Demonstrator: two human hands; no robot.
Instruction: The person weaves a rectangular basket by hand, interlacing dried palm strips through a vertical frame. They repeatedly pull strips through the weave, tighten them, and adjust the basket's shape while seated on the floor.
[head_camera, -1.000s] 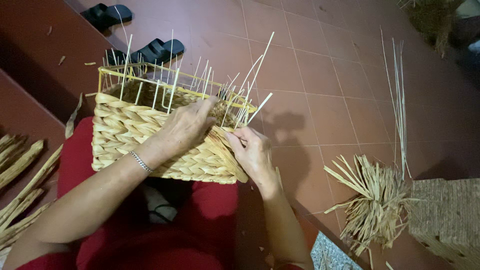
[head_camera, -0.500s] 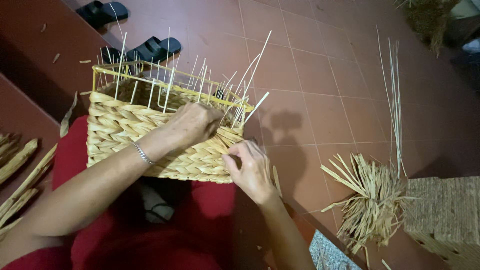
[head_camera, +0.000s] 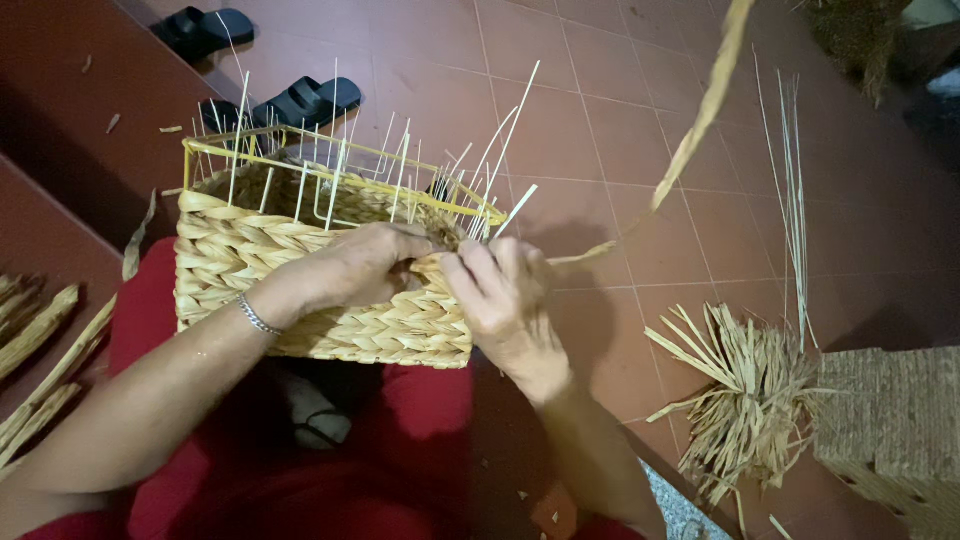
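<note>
At the far left edge, dried reeds (head_camera: 35, 350) lie on the floor, and two black sandals (head_camera: 260, 70) sit at upper left. Left of centre, the half-woven basket (head_camera: 300, 290) rests on the red lap, its yellow wire frame (head_camera: 330, 165) and thin white stakes (head_camera: 400, 170) standing above the weave. The left hand (head_camera: 350, 270) presses on the top row, fingers curled closed on the weave near the right corner. Touching it, the right hand (head_camera: 505, 295) pinches a long strand (head_camera: 690, 130) that arcs to the upper right (taut, by the look of it). Pulled too hard, the strand could snap or bend a stake; a slack grip could loosen the row. At lower right lie straw offcuts (head_camera: 745, 400) beside a woven block (head_camera: 895, 420).
</note>
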